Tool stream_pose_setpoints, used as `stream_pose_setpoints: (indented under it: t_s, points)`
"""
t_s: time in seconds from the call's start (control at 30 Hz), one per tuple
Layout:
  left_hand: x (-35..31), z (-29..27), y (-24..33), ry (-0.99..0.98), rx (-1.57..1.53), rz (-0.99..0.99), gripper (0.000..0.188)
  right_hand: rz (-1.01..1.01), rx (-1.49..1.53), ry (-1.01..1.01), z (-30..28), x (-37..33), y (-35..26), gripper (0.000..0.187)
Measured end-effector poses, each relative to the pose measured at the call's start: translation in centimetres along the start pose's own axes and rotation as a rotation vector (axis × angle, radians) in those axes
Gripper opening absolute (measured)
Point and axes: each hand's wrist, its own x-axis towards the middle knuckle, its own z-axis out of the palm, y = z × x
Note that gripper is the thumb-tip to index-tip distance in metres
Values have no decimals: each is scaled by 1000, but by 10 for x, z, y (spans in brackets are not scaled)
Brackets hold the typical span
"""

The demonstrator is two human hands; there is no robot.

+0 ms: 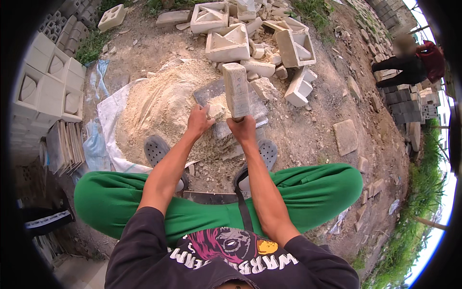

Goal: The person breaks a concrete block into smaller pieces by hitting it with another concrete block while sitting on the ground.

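Head view. Right hand (243, 130), centre of frame: fist closed round the handle of a block-headed mallet (236, 91). Mallet head points toward the top of the frame, over the right part of a dark slab (204, 95); clearance between head and slab cannot be judged.

Left hand (198, 120), just left of centre: narrow, fingers curled at the left edge of a pale chunk (219, 111). Cannot tell whether the fingers close round the chunk or only rest against it. Chunk lies on the slab, with pale crumbs about it, left of the mallet head.

Surroundings: heap of pale powder (154, 101) left of the slab, on a white sheet (109, 125). Top centre: hollow moulded blocks (226, 44), some broken, among rubble. Left edge: stacked pale blocks (41, 79); below these, thin boards (70, 144) leaning together. Grey clogs (157, 148) either side of the work spot; green trousers (113, 200), knees spread, across the lower half. Upper right: another person (433, 60) in a dark red top, bending beside grey blocks (402, 103), well apart from the hands.
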Motion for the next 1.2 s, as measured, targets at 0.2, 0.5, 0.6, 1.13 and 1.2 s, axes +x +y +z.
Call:
stream_pose_setpoints:
  t_s: [0.2,0.5,0.6,1.13,1.2]
  points:
    - [6,-2,3,-54,16,-31,59,217,-238,-45,16,-8,39,41]
    - [4,6,-4,-4,21,-1,57,8,-51,175,-1,11,-8,31]
    - [2,1,2,-20,0,-31,58,-5,1,115,12,6,0,35]
    - [3,7,-8,-47,44,-33,59,-133,55,136,6,7,-21,28]
    - [6,5,1,-53,40,-28,59,-41,-60,122,23,-2,14,32]
